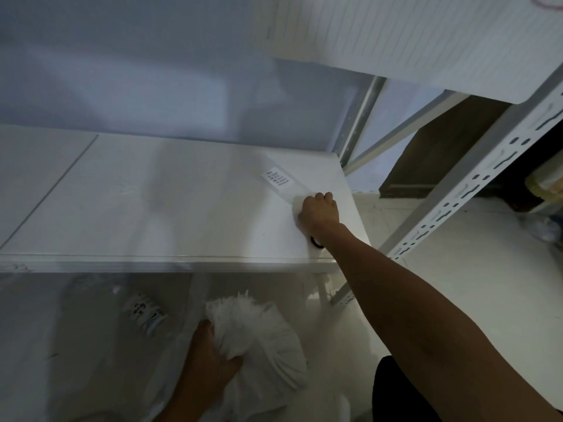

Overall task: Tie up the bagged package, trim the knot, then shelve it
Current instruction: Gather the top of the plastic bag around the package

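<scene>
Package [259, 345] bagged in white sits gripped in our left hand [210, 357] below the shelf [152, 208], not shelved yet, while our right hand [320, 213] clenches a black-handled tool, probably scissors.

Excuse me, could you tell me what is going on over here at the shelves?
A person is working at a white metal shelf unit. The right hand reaches onto the shelf board and is closed around something white with a black loop at its near end; it may be scissors, but it is too hidden to be sure. A clear wrapper with a small printed label lies just beyond it. Lower down, the left hand grips the gathered neck of a white bagged package, not yet shelved.
</scene>
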`<state>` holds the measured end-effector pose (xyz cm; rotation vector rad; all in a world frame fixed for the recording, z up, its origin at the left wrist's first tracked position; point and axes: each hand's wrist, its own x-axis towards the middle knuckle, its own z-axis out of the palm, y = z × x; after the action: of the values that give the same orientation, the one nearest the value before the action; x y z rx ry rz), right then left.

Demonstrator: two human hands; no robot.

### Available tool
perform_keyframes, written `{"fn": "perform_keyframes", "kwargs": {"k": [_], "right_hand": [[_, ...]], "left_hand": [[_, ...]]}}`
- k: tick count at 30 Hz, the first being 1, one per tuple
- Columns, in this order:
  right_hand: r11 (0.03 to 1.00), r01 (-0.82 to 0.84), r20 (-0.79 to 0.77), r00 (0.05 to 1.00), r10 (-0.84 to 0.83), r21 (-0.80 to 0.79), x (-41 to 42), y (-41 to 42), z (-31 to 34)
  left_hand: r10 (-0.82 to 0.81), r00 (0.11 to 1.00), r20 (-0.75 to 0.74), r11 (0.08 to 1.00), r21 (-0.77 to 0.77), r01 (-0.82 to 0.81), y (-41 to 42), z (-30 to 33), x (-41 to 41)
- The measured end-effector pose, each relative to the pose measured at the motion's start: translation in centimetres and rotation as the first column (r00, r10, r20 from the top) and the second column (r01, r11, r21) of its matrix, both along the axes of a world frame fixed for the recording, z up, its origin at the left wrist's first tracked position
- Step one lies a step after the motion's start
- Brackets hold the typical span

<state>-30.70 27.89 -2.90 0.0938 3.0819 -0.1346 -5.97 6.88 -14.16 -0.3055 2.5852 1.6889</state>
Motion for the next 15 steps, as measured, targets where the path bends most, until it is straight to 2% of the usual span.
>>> {"fn": "perform_keyframes", "kwargs": {"k": [2,4,8,15], "right_hand": [[1.000,0.008,0.027,1.000,-0.008,0.015,-0.1,0.1,0.5],[0.999,0.036,0.045,0.998,-0.035,-0.006,0.0,0.1,1.0],[0.997,0.065,0.074,0.995,-0.061,-0.045,0.7,-0.4,1.4],[0.998,0.006,-0.009,1.000,-0.007,-0.055,4.5,-0.4,1.8]], "left_hand": [[-0.088,0.996,-0.015,0.986,-0.141,0.085,-0.4,1.1,-1.2],[-0.174,0.980,-0.097,0.959,-0.245,0.146,-0.1,3.4,-3.0],[-0.193,0.951,-0.243,0.975,-0.160,0.156,1.3,9.3,-7.2],[-0.218,0.936,-0.275,0.963,-0.218,0.160,2.2,14.3,-11.9]]}}
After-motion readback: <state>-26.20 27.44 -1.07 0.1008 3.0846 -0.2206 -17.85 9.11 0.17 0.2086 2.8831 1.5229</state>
